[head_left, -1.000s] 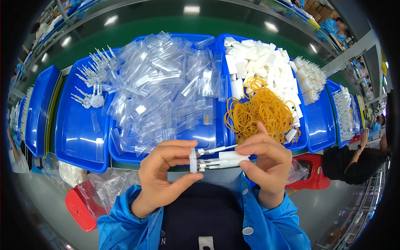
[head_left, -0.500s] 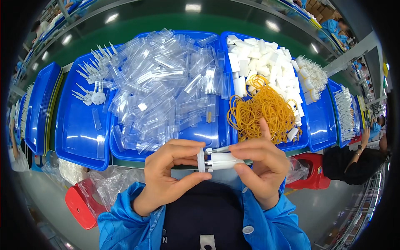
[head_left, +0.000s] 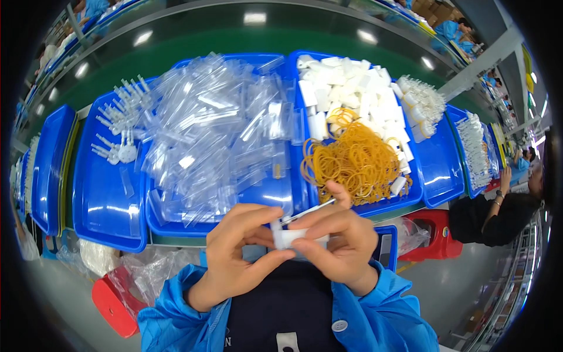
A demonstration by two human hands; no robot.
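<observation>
- Both hands pinch one small white plastic part (head_left: 288, 237) at chest height: left hand (head_left: 234, 252), right hand (head_left: 340, 246).
- Looks like mid-assembly; seating the thin rod likely needs steady alignment.
- Beyond: rubber bands (head_left: 352, 161), clear bags (head_left: 211, 135) in blue trays (head_left: 102, 193).

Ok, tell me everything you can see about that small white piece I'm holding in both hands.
The white piece is small, looks like plastic, and lies roughly level in front of the chest, below the blue trays. A thin white rod slants up to the right from it. The left hand pinches its left end; the right hand covers its right side, hiding the rest.
</observation>
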